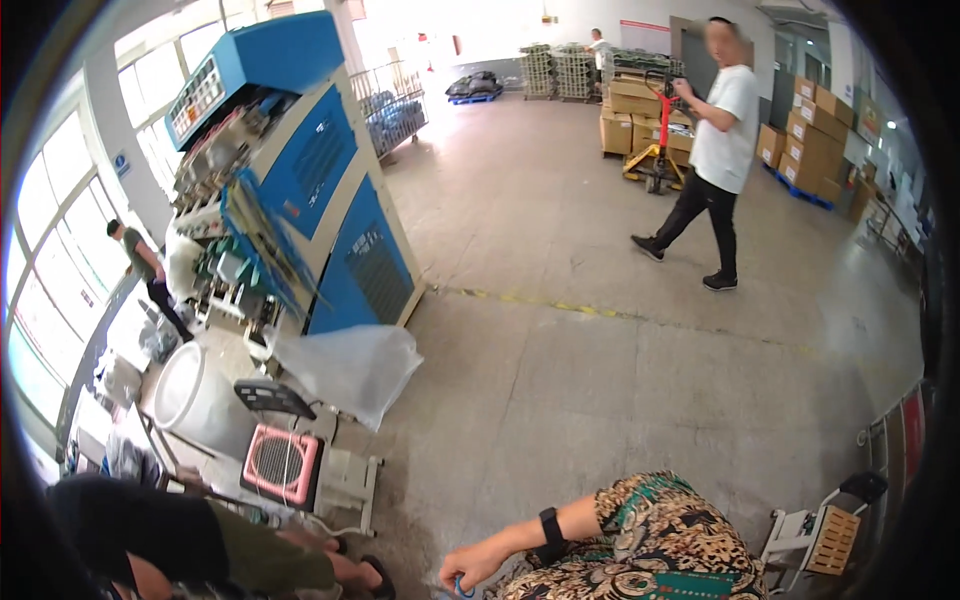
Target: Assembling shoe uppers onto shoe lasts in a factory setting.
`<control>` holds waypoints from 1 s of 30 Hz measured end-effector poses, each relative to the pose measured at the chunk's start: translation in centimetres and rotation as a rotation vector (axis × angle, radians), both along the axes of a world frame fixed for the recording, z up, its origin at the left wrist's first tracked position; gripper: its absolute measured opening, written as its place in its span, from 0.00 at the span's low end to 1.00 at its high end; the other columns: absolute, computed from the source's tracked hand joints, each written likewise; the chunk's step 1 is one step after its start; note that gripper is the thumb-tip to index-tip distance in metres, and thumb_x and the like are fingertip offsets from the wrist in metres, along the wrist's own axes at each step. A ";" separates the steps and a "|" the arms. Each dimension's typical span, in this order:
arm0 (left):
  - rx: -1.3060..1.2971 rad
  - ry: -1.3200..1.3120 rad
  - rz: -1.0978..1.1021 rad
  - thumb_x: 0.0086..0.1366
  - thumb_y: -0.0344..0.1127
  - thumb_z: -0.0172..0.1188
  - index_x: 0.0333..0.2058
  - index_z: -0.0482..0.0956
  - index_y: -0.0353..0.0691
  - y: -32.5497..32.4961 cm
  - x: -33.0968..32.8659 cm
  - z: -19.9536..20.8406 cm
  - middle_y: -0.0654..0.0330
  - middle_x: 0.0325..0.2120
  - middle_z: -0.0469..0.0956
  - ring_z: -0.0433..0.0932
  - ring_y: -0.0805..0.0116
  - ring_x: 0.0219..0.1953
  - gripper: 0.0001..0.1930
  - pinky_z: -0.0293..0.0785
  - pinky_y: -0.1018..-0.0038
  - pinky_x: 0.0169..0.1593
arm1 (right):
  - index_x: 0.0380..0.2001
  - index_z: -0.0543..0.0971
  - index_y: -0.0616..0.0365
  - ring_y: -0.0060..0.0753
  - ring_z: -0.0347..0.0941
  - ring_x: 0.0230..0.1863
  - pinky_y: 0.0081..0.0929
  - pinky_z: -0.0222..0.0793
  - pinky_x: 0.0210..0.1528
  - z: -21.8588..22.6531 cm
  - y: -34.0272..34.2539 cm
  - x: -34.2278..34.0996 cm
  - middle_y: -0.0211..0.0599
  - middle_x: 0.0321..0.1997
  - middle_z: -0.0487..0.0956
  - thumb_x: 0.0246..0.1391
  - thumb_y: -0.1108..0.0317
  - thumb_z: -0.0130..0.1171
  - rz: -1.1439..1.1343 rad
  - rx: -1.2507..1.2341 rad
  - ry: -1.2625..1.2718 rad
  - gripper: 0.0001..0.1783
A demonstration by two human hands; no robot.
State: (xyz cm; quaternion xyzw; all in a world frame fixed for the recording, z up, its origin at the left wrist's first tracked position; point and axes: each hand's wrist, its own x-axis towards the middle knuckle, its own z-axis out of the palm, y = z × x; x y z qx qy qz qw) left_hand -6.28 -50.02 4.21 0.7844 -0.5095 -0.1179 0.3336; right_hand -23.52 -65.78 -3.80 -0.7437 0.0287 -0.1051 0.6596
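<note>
My right hand is low in the picture, just right of the middle. Its fingers are curled around a small blue loop-shaped handle; the rest of that tool is hidden. A black band circles the wrist, and the arm comes out of a patterned sleeve. My left hand does not show.
A seated person in olive shorts is at lower left, near a pink-framed fan and a white tub. A blue machine stands beyond. Another person walks by a pallet jack. A chair is at right.
</note>
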 end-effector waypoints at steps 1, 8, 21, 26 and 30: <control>0.002 -0.422 -0.096 0.58 0.32 0.58 0.44 0.72 0.29 -2.8 -0.3 0.0 0.48 0.32 0.73 0.71 0.56 0.32 0.17 0.69 0.68 0.38 | 0.27 0.75 0.61 0.31 0.71 0.24 0.32 0.65 0.27 -0.2 -1.6 -0.6 0.36 0.22 0.76 0.48 0.68 0.60 -0.016 -0.006 0.003 0.08; 0.068 0.555 -0.530 0.63 0.34 0.56 0.53 0.67 0.31 -15.8 -0.8 -4.4 0.54 0.44 0.73 0.72 0.65 0.42 0.21 0.70 0.74 0.43 | 0.31 0.74 0.65 0.24 0.65 0.27 0.28 0.60 0.30 1.3 -9.2 -0.1 0.34 0.25 0.74 0.47 0.70 0.54 -0.129 0.116 0.038 0.09; 0.227 1.151 -0.688 0.64 0.29 0.51 0.46 0.70 0.27 -40.5 4.9 -2.1 0.60 0.25 0.76 0.75 0.75 0.30 0.13 0.72 0.80 0.37 | 0.30 0.76 0.60 0.14 0.64 0.25 0.18 0.60 0.26 7.6 -33.1 4.0 0.24 0.22 0.73 0.52 0.68 0.55 -0.414 0.139 0.102 0.07; 0.165 0.906 -0.690 0.65 0.31 0.51 0.22 0.71 0.39 -49.1 8.7 1.9 0.72 0.15 0.65 0.62 0.83 0.20 0.11 0.57 0.83 0.25 | 0.29 0.76 0.61 0.14 0.66 0.25 0.17 0.63 0.28 7.8 -41.9 1.4 0.24 0.20 0.72 0.51 0.69 0.56 -0.812 0.118 0.042 0.06; 0.205 0.784 -0.661 0.63 0.33 0.54 0.30 0.76 0.35 -55.3 11.3 5.1 0.65 0.20 0.73 0.69 0.76 0.23 0.08 0.65 0.79 0.27 | 0.35 0.76 0.60 0.13 0.65 0.26 0.15 0.61 0.28 6.7 -48.4 -1.4 0.23 0.22 0.72 0.54 0.66 0.56 -0.811 0.462 -0.036 0.09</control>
